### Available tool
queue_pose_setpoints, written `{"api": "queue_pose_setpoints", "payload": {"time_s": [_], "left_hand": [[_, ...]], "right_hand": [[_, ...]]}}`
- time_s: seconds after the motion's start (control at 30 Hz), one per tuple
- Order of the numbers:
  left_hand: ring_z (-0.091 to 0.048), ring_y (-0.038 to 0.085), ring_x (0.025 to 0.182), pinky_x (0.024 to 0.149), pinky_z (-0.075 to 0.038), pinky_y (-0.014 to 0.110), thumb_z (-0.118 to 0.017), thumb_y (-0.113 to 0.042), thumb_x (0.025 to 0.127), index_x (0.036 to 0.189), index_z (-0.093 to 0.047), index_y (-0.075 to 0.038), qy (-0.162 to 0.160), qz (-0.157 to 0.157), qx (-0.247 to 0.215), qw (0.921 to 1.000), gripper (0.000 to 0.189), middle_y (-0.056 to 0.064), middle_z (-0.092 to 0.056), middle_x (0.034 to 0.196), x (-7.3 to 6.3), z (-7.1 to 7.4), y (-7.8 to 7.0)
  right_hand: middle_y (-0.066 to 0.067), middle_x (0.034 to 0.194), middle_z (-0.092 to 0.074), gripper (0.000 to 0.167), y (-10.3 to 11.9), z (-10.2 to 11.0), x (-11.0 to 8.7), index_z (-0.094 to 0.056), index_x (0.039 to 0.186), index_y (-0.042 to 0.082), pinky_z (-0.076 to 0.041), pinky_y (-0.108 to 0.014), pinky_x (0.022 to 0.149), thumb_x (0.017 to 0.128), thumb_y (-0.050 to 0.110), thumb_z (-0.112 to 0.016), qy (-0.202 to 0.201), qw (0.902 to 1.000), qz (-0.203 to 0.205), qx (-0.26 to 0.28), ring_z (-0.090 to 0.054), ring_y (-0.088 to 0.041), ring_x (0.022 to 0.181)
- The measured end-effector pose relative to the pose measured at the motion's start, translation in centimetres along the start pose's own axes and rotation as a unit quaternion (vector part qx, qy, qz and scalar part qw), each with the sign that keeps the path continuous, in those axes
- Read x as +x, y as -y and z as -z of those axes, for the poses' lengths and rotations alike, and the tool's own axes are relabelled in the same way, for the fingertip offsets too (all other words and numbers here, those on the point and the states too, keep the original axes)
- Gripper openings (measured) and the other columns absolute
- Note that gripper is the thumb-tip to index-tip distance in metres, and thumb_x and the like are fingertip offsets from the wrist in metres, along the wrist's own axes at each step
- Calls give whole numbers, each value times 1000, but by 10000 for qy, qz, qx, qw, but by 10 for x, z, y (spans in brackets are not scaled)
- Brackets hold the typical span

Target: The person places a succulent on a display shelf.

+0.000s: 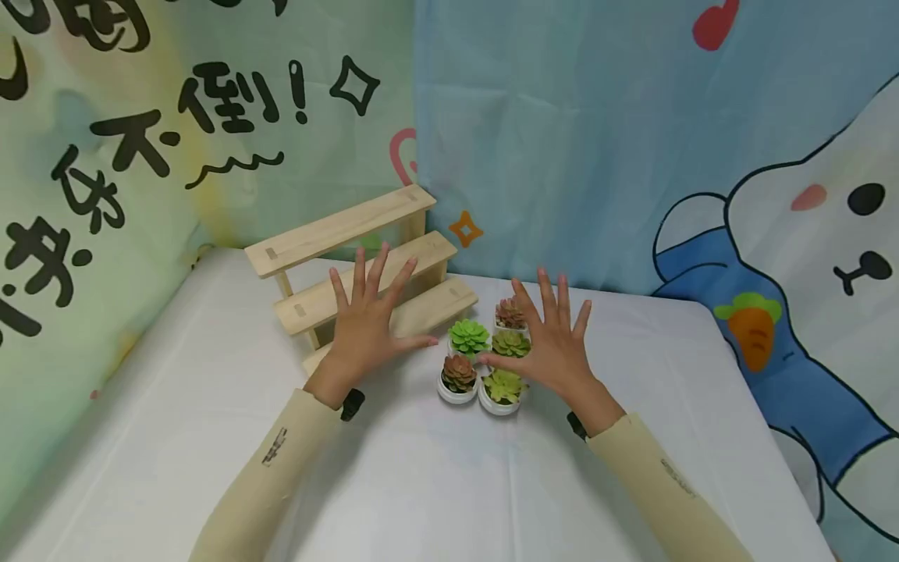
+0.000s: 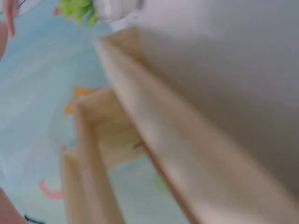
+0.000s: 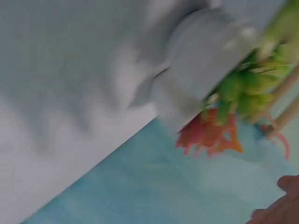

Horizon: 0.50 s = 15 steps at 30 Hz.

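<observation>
In the head view my left hand point(image 1: 367, 332) spreads its fingers wide in front of a three-tier wooden shelf point(image 1: 340, 226), overlapping its lower steps. My right hand point(image 1: 558, 351), also spread and holding nothing, hovers at the right of several small potted succulents. A bright green succulent point(image 1: 469, 336) and a reddish-brown one point(image 1: 459, 374) form the left side of the cluster. On its right are a yellow-green one point(image 1: 504, 385), a dull green one point(image 1: 511, 343) and a reddish one point(image 1: 509, 313). The right thumb partly covers the middle of the group. Blurred white pots point(image 3: 201, 60) fill the right wrist view.
A white cloth covers the table point(image 1: 435, 492). Behind it hang a pale green curtain point(image 1: 232, 172) with black lettering and a blue curtain point(image 1: 562, 140) with a cartoon animal. The shelf stands at an angle near the table's back edge, left of the pots.
</observation>
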<state>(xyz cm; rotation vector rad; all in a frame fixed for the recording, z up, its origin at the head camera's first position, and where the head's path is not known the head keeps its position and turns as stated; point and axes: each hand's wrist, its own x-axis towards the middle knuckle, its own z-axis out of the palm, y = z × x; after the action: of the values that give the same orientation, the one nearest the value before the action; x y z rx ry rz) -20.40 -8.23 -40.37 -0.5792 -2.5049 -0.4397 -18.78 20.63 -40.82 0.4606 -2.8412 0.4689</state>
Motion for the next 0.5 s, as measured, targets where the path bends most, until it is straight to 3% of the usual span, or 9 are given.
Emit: {"api": "queue_pose_setpoints", "payload": {"time_s": [0.13, 0.27, 0.37, 0.5], "left_hand": [[-5, 41, 148, 110, -7, 71, -82, -49, 74, 152, -29, -21, -684, 50, -597, 9959, 98, 16, -14, 160, 2, 24, 16], [-7, 42, 147, 112, -11, 68, -79, -35, 81, 149, -33, -15, -1259, 344, -1079, 9856, 85, 20, -16, 157, 6, 48, 37], [-8, 42, 147, 113, -12, 65, -77, -27, 85, 148, -34, -11, -1361, 684, -1476, 9772, 78, 23, -14, 156, 5, 61, 56], [-10, 42, 145, 112, -14, 64, -75, -19, 87, 147, -36, -7, -1158, 1177, -1946, 9669, 73, 26, -11, 155, 1, 72, 83]], "right_hand": [[-14, 163, -6, 109, 15, 4, -7, -18, 157, 17, -6, -71, 110, 75, 55, -78, -2, 9934, -376, 1082, 2, -39, 149], [-23, 156, -20, 91, 25, 7, -21, -27, 151, 4, -25, -67, 106, 81, 29, -80, -249, 9717, -855, 2186, -19, -44, 142], [-25, 153, -24, 81, 30, 7, -33, -29, 149, 1, -33, -59, 104, 86, 22, -75, -227, 9516, -1382, 2737, -26, -44, 139], [-25, 153, -25, 76, 34, 6, -43, -29, 149, 2, -37, -53, 102, 90, 25, -71, 18, 9309, -1952, 3086, -29, -41, 138]]}}
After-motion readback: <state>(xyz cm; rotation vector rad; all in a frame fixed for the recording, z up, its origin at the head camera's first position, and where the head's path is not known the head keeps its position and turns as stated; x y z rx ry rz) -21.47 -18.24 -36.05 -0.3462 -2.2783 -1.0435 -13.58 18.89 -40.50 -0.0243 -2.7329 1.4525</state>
